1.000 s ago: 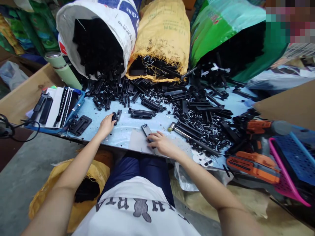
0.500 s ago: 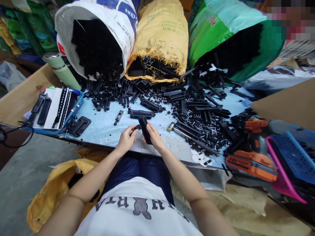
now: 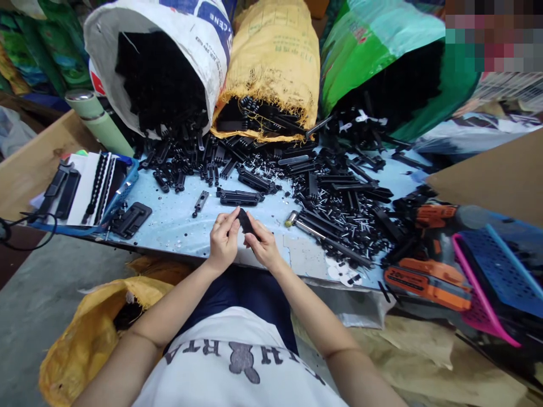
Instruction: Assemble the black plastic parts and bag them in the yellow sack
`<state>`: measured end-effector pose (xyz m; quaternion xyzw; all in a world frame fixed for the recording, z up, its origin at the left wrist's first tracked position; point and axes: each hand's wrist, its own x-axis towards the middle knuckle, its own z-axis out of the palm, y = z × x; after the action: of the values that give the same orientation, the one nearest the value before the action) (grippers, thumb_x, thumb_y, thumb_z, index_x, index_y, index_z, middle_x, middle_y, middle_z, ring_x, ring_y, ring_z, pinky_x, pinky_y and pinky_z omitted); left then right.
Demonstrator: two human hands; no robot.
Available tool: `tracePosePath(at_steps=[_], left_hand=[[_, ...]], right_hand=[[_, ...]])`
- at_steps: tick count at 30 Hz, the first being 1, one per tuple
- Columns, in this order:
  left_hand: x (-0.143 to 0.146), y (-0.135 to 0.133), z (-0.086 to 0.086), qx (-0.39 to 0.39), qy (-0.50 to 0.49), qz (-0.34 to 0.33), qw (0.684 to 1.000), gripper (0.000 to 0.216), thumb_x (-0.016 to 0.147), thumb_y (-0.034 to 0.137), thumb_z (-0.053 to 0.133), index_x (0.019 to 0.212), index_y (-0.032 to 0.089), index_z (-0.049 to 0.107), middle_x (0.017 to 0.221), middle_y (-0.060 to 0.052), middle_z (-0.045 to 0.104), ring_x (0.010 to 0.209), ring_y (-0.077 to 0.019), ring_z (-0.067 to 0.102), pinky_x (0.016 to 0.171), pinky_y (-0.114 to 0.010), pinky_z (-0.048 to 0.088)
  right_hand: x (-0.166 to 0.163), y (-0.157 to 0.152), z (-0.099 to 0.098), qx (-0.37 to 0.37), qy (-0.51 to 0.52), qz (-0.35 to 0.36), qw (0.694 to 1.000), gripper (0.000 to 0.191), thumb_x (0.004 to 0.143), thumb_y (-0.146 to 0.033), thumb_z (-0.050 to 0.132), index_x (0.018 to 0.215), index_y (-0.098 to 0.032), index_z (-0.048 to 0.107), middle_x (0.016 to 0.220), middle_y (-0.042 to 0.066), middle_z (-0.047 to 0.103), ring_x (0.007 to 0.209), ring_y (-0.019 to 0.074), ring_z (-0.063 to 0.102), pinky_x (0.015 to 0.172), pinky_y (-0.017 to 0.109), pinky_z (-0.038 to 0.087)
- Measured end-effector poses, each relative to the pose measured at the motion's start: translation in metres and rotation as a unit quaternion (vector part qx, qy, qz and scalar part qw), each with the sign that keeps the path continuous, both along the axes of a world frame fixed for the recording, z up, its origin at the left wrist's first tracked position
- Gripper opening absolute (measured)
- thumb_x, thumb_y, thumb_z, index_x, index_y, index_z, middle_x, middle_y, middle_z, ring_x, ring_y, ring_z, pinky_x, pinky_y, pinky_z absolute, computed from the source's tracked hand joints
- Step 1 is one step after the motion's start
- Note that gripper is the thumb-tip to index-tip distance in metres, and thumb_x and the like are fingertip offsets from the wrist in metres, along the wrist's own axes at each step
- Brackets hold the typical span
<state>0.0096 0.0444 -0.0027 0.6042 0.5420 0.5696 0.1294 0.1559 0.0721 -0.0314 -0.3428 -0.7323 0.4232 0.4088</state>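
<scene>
My left hand (image 3: 223, 240) and my right hand (image 3: 263, 247) meet over the near edge of the light blue table (image 3: 178, 217). Both are closed on a black plastic part (image 3: 245, 222) held between them, fingers pinching it from each side. Whether a second small piece sits under my left fingers is hidden. A single small black clip (image 3: 200, 203) lies on the table just beyond my left hand, and a longer black bracket (image 3: 240, 196) lies behind the hands.
Three open sacks, white (image 3: 169, 62), yellow (image 3: 271, 68) and green (image 3: 382, 68), spill black parts (image 3: 339, 192) across the table's back and right. An orange drill (image 3: 428, 271) and a blue-pink crate (image 3: 492, 271) lie right. A tray of parts (image 3: 85, 186) and a green bottle (image 3: 95, 121) stand left.
My left hand came in from the table's left with a small piece and my right hand lifted the black part off the table. Both now hold it together, closer to me.
</scene>
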Motion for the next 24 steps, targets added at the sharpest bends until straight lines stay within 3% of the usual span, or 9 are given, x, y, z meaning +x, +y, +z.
tracePosePath(at_steps=[4, 7, 9, 11, 13, 15, 18, 20, 24], left_hand=[[-0.005, 0.003, -0.002, 0.006, 0.032, -0.08, 0.996, 0.033, 0.094, 0.03, 0.04, 0.117, 0.017, 0.06, 0.094, -0.007, 0.061, 0.086, -0.0146, 0.058, 0.078, -0.029, 0.05], [0.0, 0.001, -0.017, -0.04, 0.013, -0.037, 0.998, 0.034, 0.095, 0.031, 0.037, 0.118, 0.018, 0.058, 0.099, -0.009, 0.061, 0.085, -0.0158, 0.06, 0.076, -0.031, 0.051], [0.006, -0.005, -0.031, -0.093, 0.005, 0.004, 0.996, 0.036, 0.095, 0.03, 0.034, 0.122, 0.019, 0.055, 0.102, -0.01, 0.06, 0.084, -0.0167, 0.061, 0.073, -0.032, 0.053], [0.008, -0.01, -0.041, -0.136, 0.048, 0.031, 0.989, 0.039, 0.093, 0.025, 0.035, 0.13, 0.017, 0.047, 0.111, -0.014, 0.056, 0.095, -0.021, 0.06, 0.078, -0.036, 0.053], [0.005, -0.012, -0.044, -0.155, 0.162, 0.003, 0.975, 0.048, 0.089, 0.017, 0.039, 0.136, 0.017, 0.04, 0.125, -0.017, 0.049, 0.116, -0.027, 0.05, 0.092, -0.044, 0.046], [0.0, -0.008, -0.042, -0.153, 0.306, -0.093, 0.935, 0.055, 0.083, 0.009, 0.042, 0.136, 0.023, 0.041, 0.133, -0.014, 0.045, 0.127, -0.0296, 0.038, 0.104, -0.053, 0.033], [-0.008, 0.006, -0.035, -0.143, 0.462, -0.229, 0.845, 0.051, 0.082, 0.004, 0.04, 0.126, 0.025, 0.052, 0.115, -0.009, 0.058, 0.117, -0.0266, 0.047, 0.107, -0.058, 0.022], [-0.011, 0.013, -0.03, -0.15, 0.511, -0.236, 0.813, 0.046, 0.084, 0.004, 0.039, 0.125, 0.02, 0.053, 0.1, -0.009, 0.063, 0.102, -0.0239, 0.055, 0.103, -0.053, 0.03], [-0.008, 0.014, -0.025, -0.175, 0.545, -0.173, 0.801, 0.044, 0.087, 0.008, 0.039, 0.129, 0.017, 0.049, 0.095, -0.011, 0.062, 0.092, -0.024, 0.056, 0.08, -0.039, 0.044]], right_hand=[[-0.002, -0.008, -0.005, 0.049, -0.016, -0.027, 0.998, 0.054, 0.09, -0.043, 0.046, 0.141, -0.028, 0.036, 0.092, 0.006, 0.056, 0.072, 0.0158, 0.055, 0.069, 0.034, 0.052], [-0.003, -0.012, -0.011, 0.039, -0.044, -0.036, 0.998, 0.053, 0.092, -0.043, 0.04, 0.142, -0.027, 0.033, 0.101, 0.008, 0.058, 0.083, 0.0181, 0.057, 0.076, 0.036, 0.05], [0.004, -0.009, -0.012, 0.027, -0.119, -0.015, 0.992, 0.053, 0.093, -0.044, 0.037, 0.143, -0.027, 0.031, 0.108, 0.008, 0.06, 0.087, 0.0185, 0.058, 0.08, 0.035, 0.049], [0.02, 0.002, -0.007, 0.029, -0.222, -0.029, 0.974, 0.053, 0.093, -0.044, 0.037, 0.142, -0.026, 0.034, 0.107, 0.007, 0.061, 0.089, 0.0191, 0.059, 0.082, 0.034, 0.048], [0.049, 0.023, 0.003, 0.053, -0.314, -0.112, 0.941, 0.052, 0.093, -0.044, 0.037, 0.139, -0.022, 0.039, 0.105, 0.009, 0.062, 0.092, 0.0213, 0.058, 0.082, 0.035, 0.047], [0.084, 0.049, 0.018, 0.092, -0.38, -0.223, 0.893, 0.05, 0.093, -0.042, 0.036, 0.135, -0.016, 0.045, 0.109, 0.013, 0.06, 0.1, 0.0244, 0.054, 0.084, 0.036, 0.046], [0.138, 0.082, 0.041, 0.124, -0.457, -0.344, 0.811, 0.045, 0.093, -0.035, 0.036, 0.129, -0.012, 0.049, 0.117, 0.017, 0.056, 0.108, 0.0281, 0.048, 0.086, 0.039, 0.043], [0.167, 0.091, 0.053, 0.111, -0.491, -0.381, 0.776, 0.037, 0.091, -0.03, 0.037, 0.118, -0.013, 0.056, 0.112, 0.016, 0.058, 0.103, 0.0281, 0.05, 0.084, 0.039, 0.043], [0.205, 0.085, 0.06, 0.076, -0.547, -0.398, 0.732, 0.028, 0.09, -0.026, 0.038, 0.104, -0.016, 0.06, 0.102, 0.014, 0.06, 0.096, 0.0267, 0.052, 0.075, 0.036, 0.044]])
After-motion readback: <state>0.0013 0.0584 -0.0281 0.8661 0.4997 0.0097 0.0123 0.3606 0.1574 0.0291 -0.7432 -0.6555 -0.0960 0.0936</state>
